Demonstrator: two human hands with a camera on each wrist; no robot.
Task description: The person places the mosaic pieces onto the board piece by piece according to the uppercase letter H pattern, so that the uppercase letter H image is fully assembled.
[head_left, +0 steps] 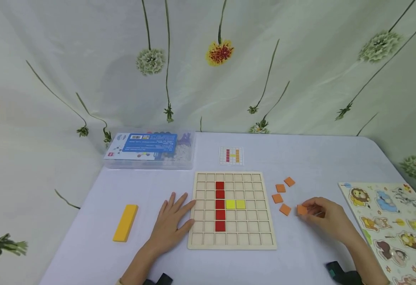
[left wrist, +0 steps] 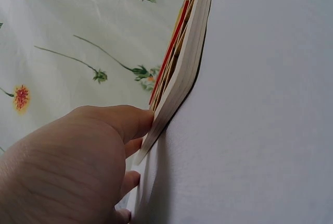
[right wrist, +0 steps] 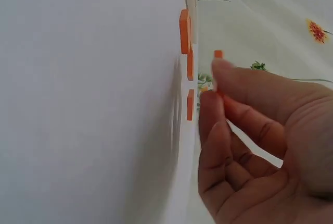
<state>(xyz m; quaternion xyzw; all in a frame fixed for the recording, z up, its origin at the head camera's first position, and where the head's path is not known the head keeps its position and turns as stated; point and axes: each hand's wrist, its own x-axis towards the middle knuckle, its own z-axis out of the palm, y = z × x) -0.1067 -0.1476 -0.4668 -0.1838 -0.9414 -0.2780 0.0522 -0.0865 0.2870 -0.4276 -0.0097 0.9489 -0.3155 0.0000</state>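
Observation:
A wooden grid board (head_left: 250, 237) lies mid-table, with a column of several red square tiles (head_left: 220, 215) and two yellow tiles (head_left: 241, 204) branching right from it. My left hand (head_left: 170, 223) lies spread on the table, thumb and fingertips touching the board's left edge; the left wrist view shows the thumb against the board's side (left wrist: 179, 81). Right of the board, my right hand (head_left: 327, 217) pinches an orange square tile (head_left: 302, 209) between thumb and fingers. In the right wrist view that tile (right wrist: 218, 54) is mostly covered by the fingertips. Several loose orange tiles (head_left: 285, 209) lie beside it.
Behind the board lies a small pattern card (head_left: 231, 156) showing a coloured grid. A clear plastic box (head_left: 149, 150) with a blue label stands back left. A yellow-orange bar (head_left: 125, 223) lies at left. An animal-picture board (head_left: 394, 225) covers the right side.

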